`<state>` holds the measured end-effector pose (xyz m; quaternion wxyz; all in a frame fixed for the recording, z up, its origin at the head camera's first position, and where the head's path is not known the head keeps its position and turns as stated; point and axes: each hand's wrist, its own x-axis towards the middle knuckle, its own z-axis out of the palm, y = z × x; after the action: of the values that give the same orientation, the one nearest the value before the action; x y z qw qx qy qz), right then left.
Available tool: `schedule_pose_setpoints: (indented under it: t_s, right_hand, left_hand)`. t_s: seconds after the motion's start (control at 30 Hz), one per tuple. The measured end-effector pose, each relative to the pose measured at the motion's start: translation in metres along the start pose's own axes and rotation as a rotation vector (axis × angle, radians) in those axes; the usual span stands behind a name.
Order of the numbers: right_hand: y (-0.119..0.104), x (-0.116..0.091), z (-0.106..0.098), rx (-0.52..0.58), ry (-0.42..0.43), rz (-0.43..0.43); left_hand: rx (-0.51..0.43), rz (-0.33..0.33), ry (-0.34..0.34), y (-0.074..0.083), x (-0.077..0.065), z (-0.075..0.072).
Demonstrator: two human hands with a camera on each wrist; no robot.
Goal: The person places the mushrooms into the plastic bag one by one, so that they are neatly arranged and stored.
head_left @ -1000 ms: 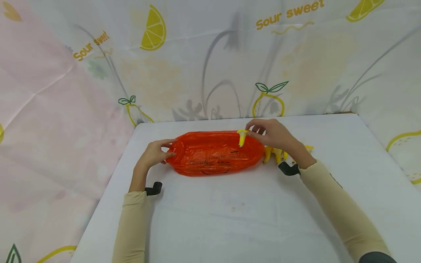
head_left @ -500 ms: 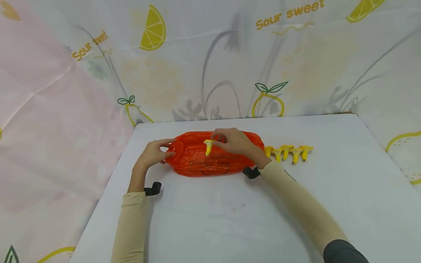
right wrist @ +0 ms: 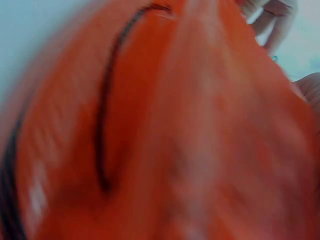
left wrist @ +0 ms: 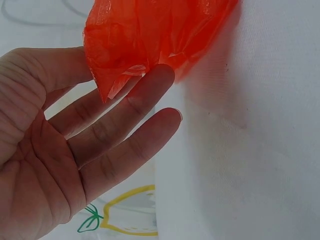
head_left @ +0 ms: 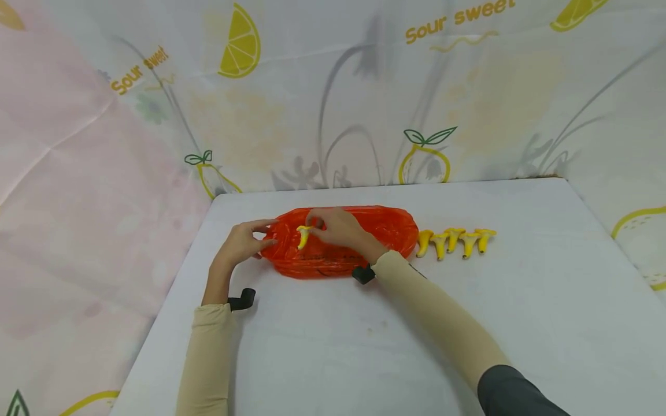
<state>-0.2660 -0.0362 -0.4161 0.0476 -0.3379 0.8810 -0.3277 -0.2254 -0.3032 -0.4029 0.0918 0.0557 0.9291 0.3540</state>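
A printed backdrop [head_left: 291, 127] (yellow lemons [head_left: 241, 46], "Sour sweet" lettering [head_left: 426, 30]) rises behind the white table [head_left: 333, 358].

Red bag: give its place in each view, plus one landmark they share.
Head: red bag near the middle, partly hidden by the right hand.
Left wrist: at the top, cut off by the upper edge.
Right wrist: fills most of the picture, blurred.
Shared landmark: white table, around it, at right and upper left, respectively.

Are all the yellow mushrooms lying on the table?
No, the right hand is holding one mushroom, while five others lie on the table.
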Motion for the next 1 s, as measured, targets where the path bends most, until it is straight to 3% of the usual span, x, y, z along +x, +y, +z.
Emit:
schedule_pose_setpoints:
  t_s: [0.5,0.8,1.0]
  right_hand:
    - [-0.009,0.019,0.030,-0.102,-0.002,0.049]
    - [-0.010,0.020,0.033,-0.171,0.006,0.042]
    - [-0.011,0.019,0.025,-0.127,-0.019,0.061]
  left_hand:
    - [0.000,-0.008,0.007,0.001,-0.001,0.002]
    - [-0.014,0.021,0.011,0.002,0.000,0.002]
    - [-0.007,0.010,0.006,0.001,-0.001,0.000]
